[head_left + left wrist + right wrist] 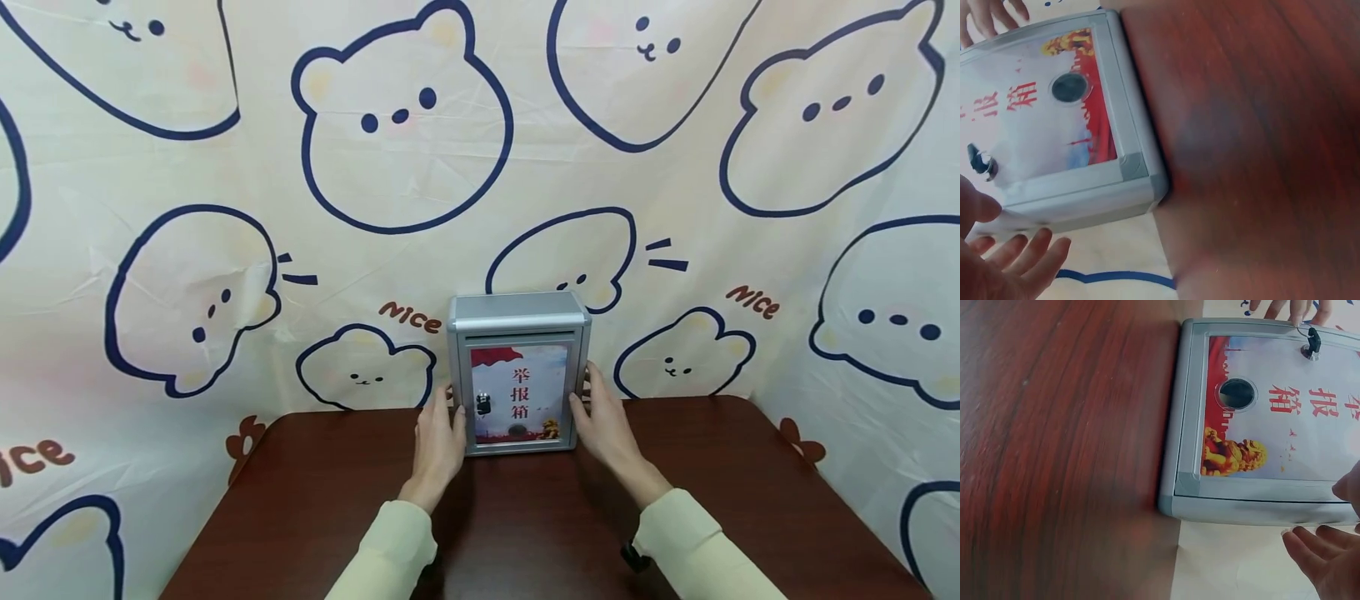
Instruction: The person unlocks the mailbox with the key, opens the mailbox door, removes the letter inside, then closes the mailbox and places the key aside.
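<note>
A silver-grey metal report box stands upright at the back of the table, its front panel printed with red Chinese characters, a red flag and a golden lion. A small key with a black head sits in the lock on the panel's left side. Near the panel's bottom is a round dark window. My left hand is at the box's left side, thumb by the front edge and fingers along the side. On the opposite side, my right hand has its thumb at the front edge, with relaxed fingertips at the side wall.
The dark reddish-brown wooden table has rounded back corners. Right behind it hangs a cream cloth with blue-outlined bear drawings, which continues along both sides. A black band shows beneath the right sleeve.
</note>
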Available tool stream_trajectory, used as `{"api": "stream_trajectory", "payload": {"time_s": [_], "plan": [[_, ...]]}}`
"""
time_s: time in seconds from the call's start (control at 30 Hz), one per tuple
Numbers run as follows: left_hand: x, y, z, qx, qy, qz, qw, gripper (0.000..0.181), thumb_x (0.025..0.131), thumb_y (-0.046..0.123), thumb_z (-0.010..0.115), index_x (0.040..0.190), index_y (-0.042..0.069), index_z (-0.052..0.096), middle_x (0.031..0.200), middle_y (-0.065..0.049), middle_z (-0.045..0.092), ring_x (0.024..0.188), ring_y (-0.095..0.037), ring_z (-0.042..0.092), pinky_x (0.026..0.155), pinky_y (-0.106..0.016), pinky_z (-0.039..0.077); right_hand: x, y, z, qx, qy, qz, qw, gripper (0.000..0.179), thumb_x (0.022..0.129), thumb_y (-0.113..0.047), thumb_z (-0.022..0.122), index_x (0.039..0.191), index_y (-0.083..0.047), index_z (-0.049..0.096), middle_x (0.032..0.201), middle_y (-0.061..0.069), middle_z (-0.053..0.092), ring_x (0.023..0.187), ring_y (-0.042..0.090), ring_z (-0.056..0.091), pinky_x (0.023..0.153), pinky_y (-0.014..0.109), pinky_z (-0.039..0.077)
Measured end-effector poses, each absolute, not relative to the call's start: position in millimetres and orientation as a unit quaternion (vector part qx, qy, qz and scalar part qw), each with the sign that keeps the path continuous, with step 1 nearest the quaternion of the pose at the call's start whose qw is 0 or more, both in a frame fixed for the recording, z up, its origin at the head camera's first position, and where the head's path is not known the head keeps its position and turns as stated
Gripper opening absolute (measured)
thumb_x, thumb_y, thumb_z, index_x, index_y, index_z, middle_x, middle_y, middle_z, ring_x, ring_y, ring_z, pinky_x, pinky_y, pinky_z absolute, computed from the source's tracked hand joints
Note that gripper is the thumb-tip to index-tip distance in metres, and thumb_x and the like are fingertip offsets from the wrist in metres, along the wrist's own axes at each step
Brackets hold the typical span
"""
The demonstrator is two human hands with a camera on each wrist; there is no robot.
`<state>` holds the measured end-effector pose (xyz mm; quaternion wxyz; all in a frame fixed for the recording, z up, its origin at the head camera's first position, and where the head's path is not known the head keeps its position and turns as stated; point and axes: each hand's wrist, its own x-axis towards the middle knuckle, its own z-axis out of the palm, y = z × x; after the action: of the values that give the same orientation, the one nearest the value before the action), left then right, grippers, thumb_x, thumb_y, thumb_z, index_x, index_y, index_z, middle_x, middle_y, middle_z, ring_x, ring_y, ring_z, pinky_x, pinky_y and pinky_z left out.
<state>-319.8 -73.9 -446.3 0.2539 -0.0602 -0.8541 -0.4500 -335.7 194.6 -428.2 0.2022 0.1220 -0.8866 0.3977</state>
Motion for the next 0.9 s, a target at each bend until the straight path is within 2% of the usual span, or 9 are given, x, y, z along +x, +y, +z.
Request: {"api": "stream_trajectory", "payload": {"time_s": [0.17,0.37,0.57,0.67,0.8,0.9], "plan": [[-317,-81,-438,-0.078,-0.860,-0.431,0.262,0.037,0.102,0.009,0.061,0.138,0.007,0.056,0.126,-0.016,0.064,0.111,-0.033,0.067,0.090,-0.051,0.057,-327,201,-425,0.126,-0.906,0.337,0.223,0.064,0.104,-0.019,0.059,0.160,-0.006,0.029,0.149,0.019,0.051,0.120,0.037,0.063,0.092,0.056,0.055],[-315,-89,-419,-0.083,-0.870,-0.422,0.241,0.036,0.103,0.012,0.059,0.139,0.009,0.056,0.131,-0.016,0.063,0.103,-0.029,0.069,0.085,-0.046,0.060,-312,203,-423,0.135,-0.920,0.251,0.268,0.056,0.104,-0.025,0.061,0.153,-0.006,0.042,0.146,0.018,0.054,0.118,0.038,0.064,0.088,0.057,0.056],[-317,-102,-390,-0.117,-0.866,-0.398,0.277,0.038,0.105,0.017,0.057,0.142,0.006,0.056,0.137,-0.015,0.061,0.116,-0.032,0.064,0.094,-0.049,0.056,-297,192,-417,0.188,-0.916,0.165,0.314,0.045,0.100,-0.024,0.067,0.140,-0.005,0.058,0.131,0.014,0.062,0.099,0.028,0.071,0.074,0.046,0.061],[-322,-106,-373,-0.140,-0.861,-0.382,0.304,0.041,0.107,0.021,0.055,0.144,0.004,0.054,0.141,-0.016,0.058,0.124,-0.034,0.060,0.101,-0.051,0.052,-293,183,-413,0.217,-0.914,0.138,0.314,0.043,0.099,-0.024,0.068,0.137,-0.006,0.062,0.128,0.012,0.064,0.101,0.025,0.070,0.076,0.042,0.062],[-331,-110,-348,-0.170,-0.859,-0.349,0.333,0.045,0.108,0.028,0.051,0.147,0.005,0.052,0.145,-0.017,0.055,0.127,-0.035,0.059,0.103,-0.054,0.050,-290,168,-408,0.248,-0.912,0.117,0.306,0.044,0.098,-0.026,0.069,0.137,-0.007,0.063,0.128,0.010,0.066,0.104,0.023,0.070,0.076,0.038,0.062],[-337,-112,-330,-0.186,-0.870,-0.318,0.328,0.051,0.109,0.036,0.047,0.151,0.008,0.048,0.151,-0.015,0.050,0.131,-0.036,0.055,0.105,-0.057,0.047,-291,157,-406,0.268,-0.908,0.106,0.305,0.044,0.097,-0.028,0.070,0.136,-0.008,0.064,0.127,0.009,0.067,0.103,0.021,0.070,0.076,0.037,0.062]]}}
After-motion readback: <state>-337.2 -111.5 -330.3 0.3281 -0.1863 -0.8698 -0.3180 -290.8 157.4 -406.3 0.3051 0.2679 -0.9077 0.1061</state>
